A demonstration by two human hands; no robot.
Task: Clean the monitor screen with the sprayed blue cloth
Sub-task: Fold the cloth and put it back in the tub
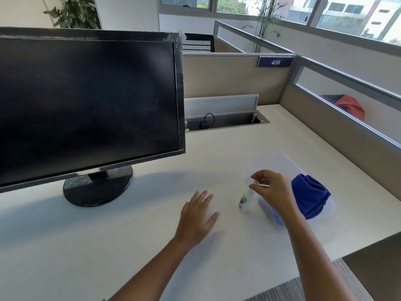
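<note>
The black monitor stands on a round base at the desk's left, its screen dark. A crumpled blue cloth lies in a clear plastic container at the right. A small white spray bottle stands on the desk just left of the container. My right hand reaches over it, thumb and forefinger pinched on the bottle's top. My left hand hovers flat over the desk between monitor and bottle, fingers spread, holding nothing.
A white desk is bounded by beige partition walls behind and to the right. A cable tray with its lid raised sits at the back. A red and dark bag lies beyond the right partition.
</note>
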